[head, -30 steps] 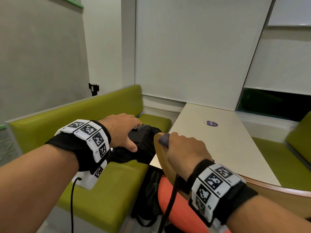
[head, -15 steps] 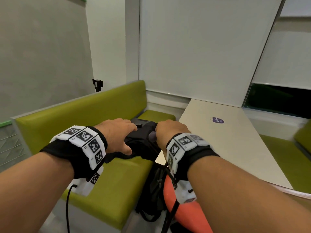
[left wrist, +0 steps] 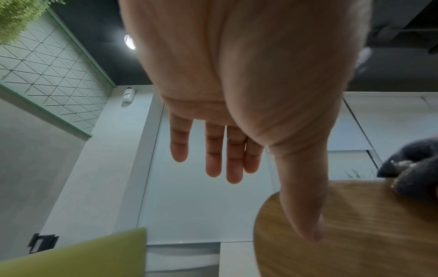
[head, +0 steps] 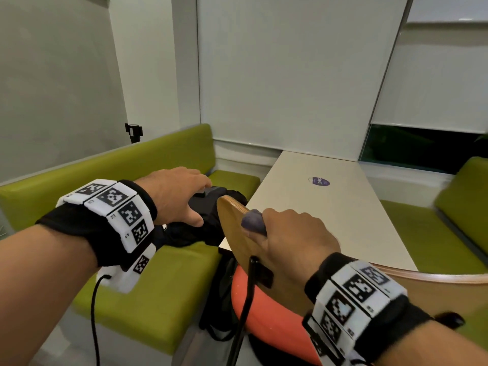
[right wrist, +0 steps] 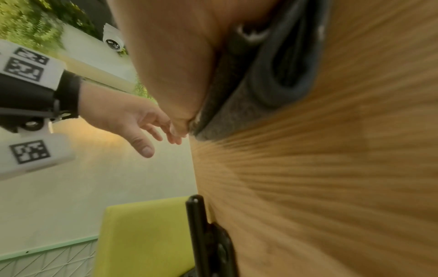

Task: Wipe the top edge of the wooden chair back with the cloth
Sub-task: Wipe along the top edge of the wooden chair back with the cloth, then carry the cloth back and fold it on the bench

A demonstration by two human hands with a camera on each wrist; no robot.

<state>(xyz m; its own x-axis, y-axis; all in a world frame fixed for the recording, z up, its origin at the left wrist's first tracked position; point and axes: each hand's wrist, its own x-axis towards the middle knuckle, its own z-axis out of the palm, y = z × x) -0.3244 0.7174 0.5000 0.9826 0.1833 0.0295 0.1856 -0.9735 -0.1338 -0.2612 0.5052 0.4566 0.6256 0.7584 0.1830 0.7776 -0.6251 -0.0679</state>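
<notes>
Right hand [head: 293,241] clamps the grey cloth [head: 253,222] over the chair back [head: 233,228] top edge; left hand [head: 174,194] hovers just beside, fingers relaxed, gripping nothing.

This looks like a café or office break booth. A long pale table [head: 327,207] with a round purple sticker [head: 319,181] runs to the far wall, with green padded benches [head: 148,165] on both sides of it. Roller blinds [head: 435,75] hang beyond the table, above a dark window [head: 422,146]. A wooden chair [head: 237,228] stands at its near end.
</notes>
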